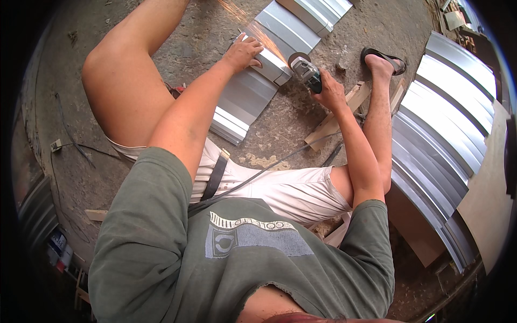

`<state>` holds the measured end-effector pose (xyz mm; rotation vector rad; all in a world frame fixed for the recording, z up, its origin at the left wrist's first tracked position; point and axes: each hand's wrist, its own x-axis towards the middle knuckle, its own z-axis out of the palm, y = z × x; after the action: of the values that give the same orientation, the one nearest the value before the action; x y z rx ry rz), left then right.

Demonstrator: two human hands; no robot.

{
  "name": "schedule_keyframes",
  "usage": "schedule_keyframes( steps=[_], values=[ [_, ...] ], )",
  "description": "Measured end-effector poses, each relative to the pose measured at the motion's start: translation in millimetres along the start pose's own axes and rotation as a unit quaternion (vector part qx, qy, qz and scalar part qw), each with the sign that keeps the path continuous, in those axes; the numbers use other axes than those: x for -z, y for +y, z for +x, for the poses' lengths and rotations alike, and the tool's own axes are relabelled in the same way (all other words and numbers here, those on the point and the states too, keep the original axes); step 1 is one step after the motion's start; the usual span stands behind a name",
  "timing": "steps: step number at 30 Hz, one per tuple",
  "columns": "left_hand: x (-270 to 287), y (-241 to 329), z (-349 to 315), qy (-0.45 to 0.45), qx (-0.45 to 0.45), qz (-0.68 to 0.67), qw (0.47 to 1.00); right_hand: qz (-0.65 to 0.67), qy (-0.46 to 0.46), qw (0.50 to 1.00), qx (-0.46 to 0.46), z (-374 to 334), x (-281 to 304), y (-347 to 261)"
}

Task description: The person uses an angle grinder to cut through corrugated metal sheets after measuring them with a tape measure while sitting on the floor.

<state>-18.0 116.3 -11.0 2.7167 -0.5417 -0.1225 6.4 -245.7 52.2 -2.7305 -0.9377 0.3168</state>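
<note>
My right hand (331, 91) is closed around an angle grinder (307, 74). Its disc (297, 57) meets the right end of a raised rib on a silvery ribbed metal sheet (245, 94). Orange sparks (264, 40) fly from that contact toward the upper left, passing close to my fingers. My left hand (243, 53) grips the same rib from above, with fingers across its top and the thumb on the near side. The sheet lies on the ground between my legs. A dark power cord (269, 166) runs over my shorts.
Long ribbed metal sheets (436, 124) are stacked at the right beside my sandalled foot (383, 60). Wooden pieces (336, 116) lie under my right forearm. A flat tan panel (487, 188) leans over the stack. More cable (70, 137) crosses the rough ground (183, 70) at left.
</note>
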Motion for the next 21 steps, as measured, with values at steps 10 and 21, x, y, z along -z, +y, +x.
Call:
schedule_keyframes(
  steps=[10,21],
  values=[
    [2.2,-0.6,0.2,-0.018,0.008,0.005,1.0,0.002,-0.005,1.0,0.01,4.2,1.1,0.5],
    [2.5,0.1,0.0,-0.013,0.01,0.007,1.0,0.002,-0.004,1.0,0.01,7.6,4.5,-4.7]
  ],
)
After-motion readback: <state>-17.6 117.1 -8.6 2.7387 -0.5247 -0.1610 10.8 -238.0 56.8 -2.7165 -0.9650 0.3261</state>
